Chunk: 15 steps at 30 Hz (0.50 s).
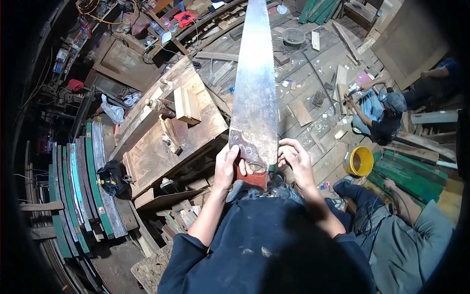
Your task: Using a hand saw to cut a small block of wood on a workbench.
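A long handsaw [252, 78] points away from me, its wide steel blade upright in the picture, with a riveted handle plate and a reddish lower handle. My left hand [227, 166] is closed on the handle, thumb over the plate. My right hand [294, 159] is at the toothed edge of the blade's lower end, fingers curled; a small green item [272, 169] shows below its fingers, and whether it holds that I cannot make out. To the left is a wooden bench [152, 161] with a wood block [187, 105] and a wooden-bodied tool [161, 109] on it.
Two people [384, 122] [431, 81] sit at the right; another [401, 245] is close at lower right, beside green planks [406, 176] and a yellow bucket [360, 159]. Stacked boards [88, 181] line the left. Offcuts and a basin [293, 36] lie on the plank floor [313, 137].
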{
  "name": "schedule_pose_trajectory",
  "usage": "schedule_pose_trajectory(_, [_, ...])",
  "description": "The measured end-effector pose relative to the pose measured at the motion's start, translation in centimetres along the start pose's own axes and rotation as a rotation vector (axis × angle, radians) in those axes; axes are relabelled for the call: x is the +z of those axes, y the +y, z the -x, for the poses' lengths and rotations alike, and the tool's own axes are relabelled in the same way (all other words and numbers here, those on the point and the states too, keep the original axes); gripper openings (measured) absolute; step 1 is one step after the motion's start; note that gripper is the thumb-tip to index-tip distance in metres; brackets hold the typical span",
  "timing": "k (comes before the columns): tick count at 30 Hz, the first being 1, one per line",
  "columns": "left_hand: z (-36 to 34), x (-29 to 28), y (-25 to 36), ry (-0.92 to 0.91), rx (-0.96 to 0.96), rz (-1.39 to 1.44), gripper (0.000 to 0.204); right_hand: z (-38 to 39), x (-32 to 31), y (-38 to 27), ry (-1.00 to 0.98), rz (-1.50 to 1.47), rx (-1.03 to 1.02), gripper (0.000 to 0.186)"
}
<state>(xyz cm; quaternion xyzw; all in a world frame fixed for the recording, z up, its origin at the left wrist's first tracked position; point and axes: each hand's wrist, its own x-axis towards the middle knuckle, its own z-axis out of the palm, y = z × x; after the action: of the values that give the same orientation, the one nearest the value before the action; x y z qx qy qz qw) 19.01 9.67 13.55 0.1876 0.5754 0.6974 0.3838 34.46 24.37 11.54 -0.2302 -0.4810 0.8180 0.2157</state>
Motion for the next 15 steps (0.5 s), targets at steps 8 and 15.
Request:
schedule_pose_trajectory(8, [0.3,0.8,-0.3,0.07,0.023,0.066,0.044,-0.4,3.8,-2.8,0.108,0.989,-0.777,0.03])
schedule_pose_trajectory(15, [0.6,1.3,-0.5,0.097,0.089,0.066,0.052,-2.2,5.3,-2.3,0.052,1.041,-0.882,0.026])
